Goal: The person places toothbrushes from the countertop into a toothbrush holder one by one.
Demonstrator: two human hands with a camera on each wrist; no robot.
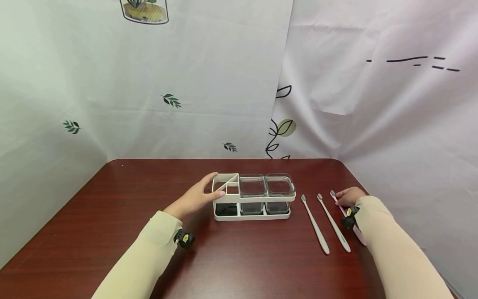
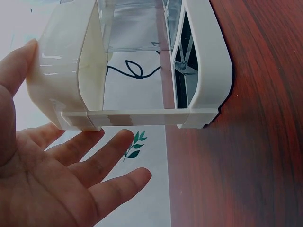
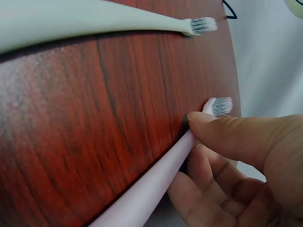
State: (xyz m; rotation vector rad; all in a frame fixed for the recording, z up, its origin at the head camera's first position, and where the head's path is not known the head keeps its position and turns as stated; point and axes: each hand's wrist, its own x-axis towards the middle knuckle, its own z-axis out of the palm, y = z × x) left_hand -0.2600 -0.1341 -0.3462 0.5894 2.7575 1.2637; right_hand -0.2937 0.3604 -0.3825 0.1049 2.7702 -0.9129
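Observation:
My left hand [image 1: 194, 199] holds the left end of a white toothbrush holder [image 1: 252, 217], thumb in front and index finger behind its upper frame. In the left wrist view the other fingers spread loosely beside the frame [image 2: 59, 56]. Two clear square cups, a left cup [image 1: 252, 187] and a right cup [image 1: 280, 187], sit in the holder; divided slots fill its left section. At the right, my right hand [image 1: 350, 196] pinches a pink toothbrush [image 3: 151, 184] just below its bristles. That brush appears to lie along the table, its handle partly hidden by the wrist.
Two white toothbrushes, one nearer the holder [image 1: 315, 226] and one beside the pink brush [image 1: 336, 226], lie side by side with bristles pointing away. The dark red wooden table [image 1: 112, 232] is bordered at the back and sides by white printed cloth [image 1: 224, 83].

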